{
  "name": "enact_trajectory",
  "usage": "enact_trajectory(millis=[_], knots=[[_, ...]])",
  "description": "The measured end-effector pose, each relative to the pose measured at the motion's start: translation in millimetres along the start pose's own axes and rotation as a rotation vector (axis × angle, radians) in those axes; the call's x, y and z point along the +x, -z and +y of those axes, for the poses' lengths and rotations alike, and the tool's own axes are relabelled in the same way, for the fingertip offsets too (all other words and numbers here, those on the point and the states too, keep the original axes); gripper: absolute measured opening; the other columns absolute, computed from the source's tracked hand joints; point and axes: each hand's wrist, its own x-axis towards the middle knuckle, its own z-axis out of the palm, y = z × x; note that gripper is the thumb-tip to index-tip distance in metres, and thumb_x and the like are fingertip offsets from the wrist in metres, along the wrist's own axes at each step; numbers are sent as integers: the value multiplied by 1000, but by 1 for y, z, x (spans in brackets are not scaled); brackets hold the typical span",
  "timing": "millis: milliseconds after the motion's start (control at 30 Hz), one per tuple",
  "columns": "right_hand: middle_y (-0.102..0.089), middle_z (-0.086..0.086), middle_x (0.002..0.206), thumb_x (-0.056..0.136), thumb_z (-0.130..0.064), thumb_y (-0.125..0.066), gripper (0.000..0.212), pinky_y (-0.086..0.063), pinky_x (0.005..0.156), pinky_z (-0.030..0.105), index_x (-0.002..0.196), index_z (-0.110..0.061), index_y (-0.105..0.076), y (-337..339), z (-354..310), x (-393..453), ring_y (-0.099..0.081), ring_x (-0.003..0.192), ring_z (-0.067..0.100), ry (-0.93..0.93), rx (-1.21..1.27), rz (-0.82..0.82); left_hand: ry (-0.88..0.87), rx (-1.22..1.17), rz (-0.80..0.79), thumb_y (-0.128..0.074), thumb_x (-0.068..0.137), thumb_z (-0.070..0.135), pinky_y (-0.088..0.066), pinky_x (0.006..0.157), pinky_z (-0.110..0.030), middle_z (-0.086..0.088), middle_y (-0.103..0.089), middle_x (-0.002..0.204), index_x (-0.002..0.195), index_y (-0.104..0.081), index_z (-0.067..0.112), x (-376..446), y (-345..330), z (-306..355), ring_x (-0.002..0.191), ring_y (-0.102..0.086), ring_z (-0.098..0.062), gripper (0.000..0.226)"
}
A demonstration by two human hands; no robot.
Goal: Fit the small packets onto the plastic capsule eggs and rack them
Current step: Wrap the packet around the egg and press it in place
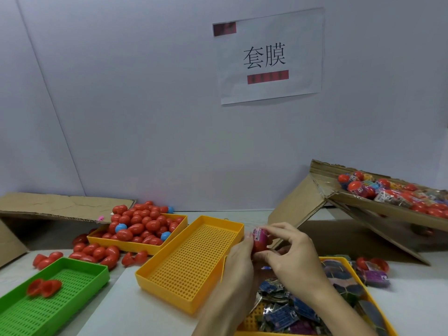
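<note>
Both hands are up over the desk (126, 309), working one red egg (259, 247) between them. The left hand (238, 258) cups it from below, and the right hand (286, 248) pinches a pink packet (257, 234) down over its top, probably steadying the egg while the sleeve slides on.

Trays: four in view. One yellow tray (194, 260) sits bare beside the hands, likely the rack awaiting this egg. Another yellow tray (135, 243) is heaped with red eggs, too many to count, three blue among them. The green tray (80, 275) holds one opened red shell. Packets fill the fourth tray (346, 265) under the right wrist, within reach. A tilted box (363, 202) holds finished eggs.
</note>
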Motion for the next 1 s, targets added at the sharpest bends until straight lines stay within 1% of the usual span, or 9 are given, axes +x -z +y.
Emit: enact_trajectory(millis=[133,267,367,433,500,633,733,867,1000], knots=[[-63,-17,99,73,5,-80,54,-54,65,15,89,-45,-67,-2,-2,-1,-62,83,8,15,34,42,1,-126,-4,-38,106,28,-56,52,-31,-19,-67,69,110,-59,-4,-6,-7,1,62,-71,-24,39],[-63,-19,99,74,2,-80,52,-55,66,18,91,-45,-66,-2,-1,-2,-64,78,19,-3,48,54,-1,-121,-6,-38,105,28,-56,55,-35,-20,-67,72,113,-58,-4,-5,-6,-2,65,-71,-25,38],[-60,-22,103,76,-1,-80,50,-57,64,21,92,-46,-66,-1,0,-1,-63,76,20,-15,49,33,6,-94,-28,-42,104,33,-56,55,-34,-17,-71,76,115,-60,0,-3,-4,-2,73,-73,-26,38],[-58,-22,106,79,-2,-78,49,-59,68,26,93,-48,-66,0,0,0,-64,78,19,-20,45,11,-3,-52,-42,-48,101,37,-57,57,-34,-15,-73,79,112,-63,2,-2,-2,-2,80,-74,-27,40],[-58,-21,107,79,-1,-77,51,-59,71,28,94,-48,-66,-1,-1,-1,-63,82,18,-17,29,4,-9,-49,-47,-50,99,37,-57,57,-33,-11,-74,77,109,-63,2,-2,-3,-4,77,-75,-24,38],[-59,-19,106,79,2,-76,54,-59,70,27,93,-48,-65,-2,-3,-2,-63,80,16,-12,25,51,-10,-132,-36,-46,102,29,-57,58,-33,-12,-71,75,112,-61,0,-3,-6,-5,69,-72,-21,34],[-61,-12,107,77,8,-75,51,-58,70,22,96,-39,-69,-4,-4,-3,-68,82,11,-13,86,64,-19,-200,-27,-46,101,25,-58,61,-35,-18,-67,77,115,-60,-5,-5,-7,-5,69,-67,-24,35],[-61,-9,109,76,10,-76,47,-56,67,16,97,-31,-70,-3,-6,-2,-73,78,9,-40,212,37,30,-258,-38,-42,103,32,-58,58,-38,-26,-65,79,116,-61,-4,-6,-8,-3,74,-70,-32,43],[-63,-6,112,74,9,-78,48,-57,76,19,96,-33,-71,-3,-3,0,-70,91,8,-59,276,33,59,-319,-70,-38,104,28,-57,57,-38,-25,-64,76,116,-57,-5,-8,-7,1,69,-69,-32,40]])
